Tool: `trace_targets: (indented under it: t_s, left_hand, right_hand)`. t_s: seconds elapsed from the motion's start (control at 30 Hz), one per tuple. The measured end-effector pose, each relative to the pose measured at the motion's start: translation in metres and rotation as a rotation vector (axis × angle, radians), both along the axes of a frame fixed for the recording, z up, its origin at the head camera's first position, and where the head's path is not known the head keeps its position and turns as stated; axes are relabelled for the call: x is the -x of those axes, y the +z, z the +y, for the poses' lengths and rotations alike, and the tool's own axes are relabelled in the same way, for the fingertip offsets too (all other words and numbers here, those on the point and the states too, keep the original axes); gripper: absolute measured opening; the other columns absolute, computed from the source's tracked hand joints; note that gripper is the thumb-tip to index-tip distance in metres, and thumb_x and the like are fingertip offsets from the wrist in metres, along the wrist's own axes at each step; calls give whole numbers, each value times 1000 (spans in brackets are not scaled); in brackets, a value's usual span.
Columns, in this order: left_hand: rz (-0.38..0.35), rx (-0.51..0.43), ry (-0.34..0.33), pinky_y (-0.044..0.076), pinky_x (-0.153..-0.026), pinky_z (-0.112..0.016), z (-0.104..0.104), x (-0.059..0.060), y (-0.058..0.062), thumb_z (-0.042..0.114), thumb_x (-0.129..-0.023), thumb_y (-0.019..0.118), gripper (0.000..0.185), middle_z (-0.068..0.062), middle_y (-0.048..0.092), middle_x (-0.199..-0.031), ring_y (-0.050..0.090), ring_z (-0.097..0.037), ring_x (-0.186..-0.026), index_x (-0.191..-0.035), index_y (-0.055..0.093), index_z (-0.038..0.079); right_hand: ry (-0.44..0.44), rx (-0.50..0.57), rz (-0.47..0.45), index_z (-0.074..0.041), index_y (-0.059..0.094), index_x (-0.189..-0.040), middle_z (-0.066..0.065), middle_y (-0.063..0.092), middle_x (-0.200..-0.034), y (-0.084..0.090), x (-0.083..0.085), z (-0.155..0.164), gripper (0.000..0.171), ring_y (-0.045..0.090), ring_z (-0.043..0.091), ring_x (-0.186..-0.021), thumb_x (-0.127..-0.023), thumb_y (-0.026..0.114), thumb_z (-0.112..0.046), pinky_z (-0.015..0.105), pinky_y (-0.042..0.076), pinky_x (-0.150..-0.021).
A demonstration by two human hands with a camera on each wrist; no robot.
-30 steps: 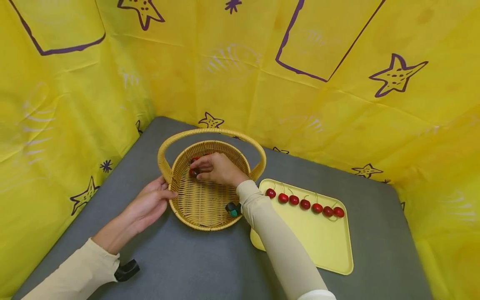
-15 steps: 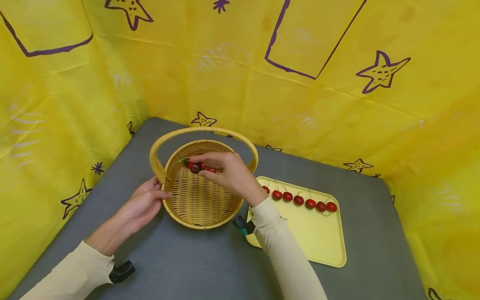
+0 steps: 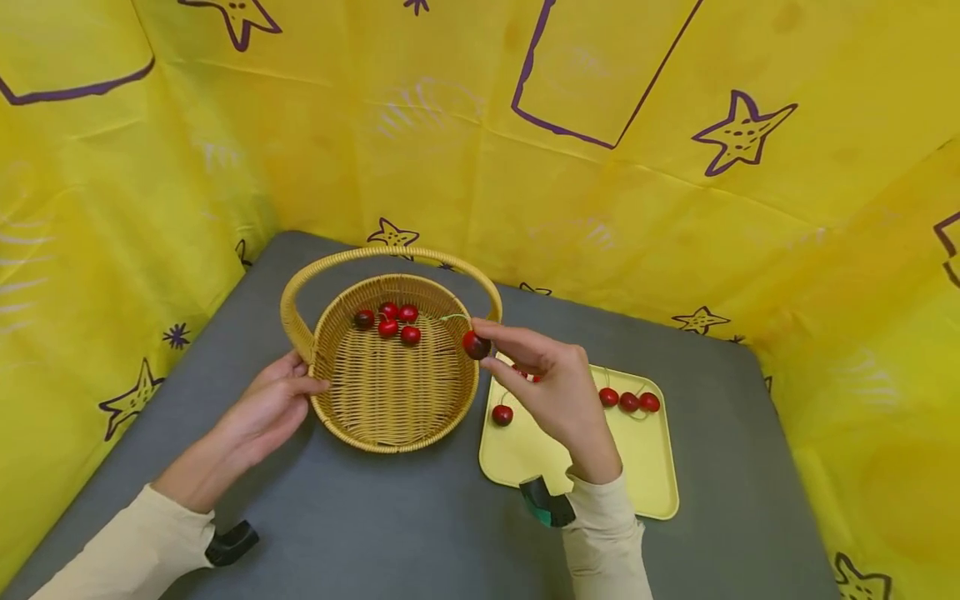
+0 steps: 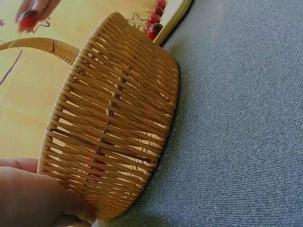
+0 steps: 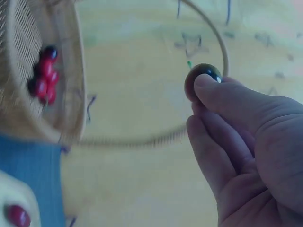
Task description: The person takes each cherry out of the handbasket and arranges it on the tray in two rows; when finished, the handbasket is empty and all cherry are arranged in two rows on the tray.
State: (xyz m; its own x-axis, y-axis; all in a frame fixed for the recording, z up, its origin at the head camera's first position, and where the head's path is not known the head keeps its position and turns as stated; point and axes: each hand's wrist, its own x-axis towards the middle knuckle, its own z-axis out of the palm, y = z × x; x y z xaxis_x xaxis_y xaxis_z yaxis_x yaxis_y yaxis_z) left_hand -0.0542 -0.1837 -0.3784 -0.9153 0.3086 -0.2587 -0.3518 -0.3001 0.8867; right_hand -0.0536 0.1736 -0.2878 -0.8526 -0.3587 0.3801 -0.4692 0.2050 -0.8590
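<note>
- We pinch one dark red cherry (image 3: 476, 344) in our right hand (image 3: 553, 392), over the round woven wicker basket's (image 3: 352, 417) three-o'clock rim.
- Five cherries (image 3: 387, 319) lie inside at twelve o'clock.
- Our left hand (image 3: 262, 408) rests open-fingered against the basket at nine o'clock.
- We see four cherries (image 3: 628, 402) on the pale yellow rectangular tray (image 3: 645, 475).

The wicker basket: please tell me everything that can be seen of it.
The wicker basket is round and shallow, woven from tan strips that look like rattan, with one arched handle over its far side. It stands upright on the grey table, left of the yellow tray. Five cherries lie together at the far side of its floor. The left hand rests against its left wall. The right hand pinches another cherry over its right rim.
</note>
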Motion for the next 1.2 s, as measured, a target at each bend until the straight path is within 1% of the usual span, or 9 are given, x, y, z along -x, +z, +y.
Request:
trace_targets:
  t_s: [0.07,0.13,0.33,0.5,0.63,0.77,0.87,1.03,1.2]
  left_hand:
    - [2,-7,-1,5,-132,-39,0,0,-1,-14,-101,39,86,-19,-4,-175,-3,-27,-161,-167,-13,3]
    - [3,-15,-4,4,-132,-40,-1,0,-1,-15,-100,38,87,-19,-6,-176,-5,-27,-161,-167,-15,4]
    - [-1,-26,-6,0,-131,-41,-2,0,-2,-16,-101,37,88,-16,-10,-176,-8,-27,-161,-167,-17,5]
    - [2,-32,-3,1,-131,-41,-4,-1,-3,-16,-101,37,88,-16,-10,-176,-7,-27,-161,-167,-17,6]
    - [8,-42,-6,3,-131,-40,-2,0,-3,-16,-100,37,88,-17,-9,-176,-6,-27,-161,-167,-16,7]
    - [8,-40,-4,3,-131,-41,0,1,-2,-16,-100,36,88,-16,-9,-176,-6,-27,-161,-167,-16,6]
    - [5,-39,-3,3,-131,-40,0,1,-2,-17,-100,36,88,-16,-9,-176,-7,-26,-161,-167,-16,6]
    - [7,-40,-4,4,-131,-40,0,1,-2,-17,-100,36,88,-17,-9,-176,-6,-26,-161,-167,-16,7]
    - [15,-30,-6,5,-132,-41,0,1,-2,-17,-100,37,88,-18,-7,-176,-4,-28,-161,-167,-15,6]
  right_hand:
    - [-59,19,-14,-14,75,-133,0,73,-134,-6,-5,14,46,70,20,-123,-91,78,6,39,57,-100]
    - [-121,21,-29,-14,76,-133,0,73,-134,-14,-9,28,47,69,20,-124,-90,78,6,39,57,-100]
    - [-308,-41,-69,-15,76,-133,2,73,-133,-47,-27,65,45,70,15,-121,-90,80,1,36,57,-97]
    - [-405,-80,-115,-17,76,-133,1,74,-132,-73,-41,78,43,69,16,-122,-92,79,-2,29,56,-96]
    - [-434,-97,-148,-17,76,-132,1,74,-132,-91,-48,82,43,69,19,-122,-92,80,-3,25,56,-95]
    - [-411,-91,-157,-14,76,-131,4,74,-132,-111,-50,84,43,69,23,-122,-91,79,1,27,56,-96]
    - [-390,-114,-158,-12,76,-130,5,74,-131,-121,-51,82,43,69,25,-122,-90,80,3,30,56,-96]
    - [-378,-171,-168,-11,76,-130,4,75,-130,-129,-51,79,46,69,25,-122,-88,79,7,35,56,-98]
    - [-393,-259,-168,-9,76,-131,5,75,-130,-133,-49,78,47,69,27,-122,-87,80,8,38,55,-99]
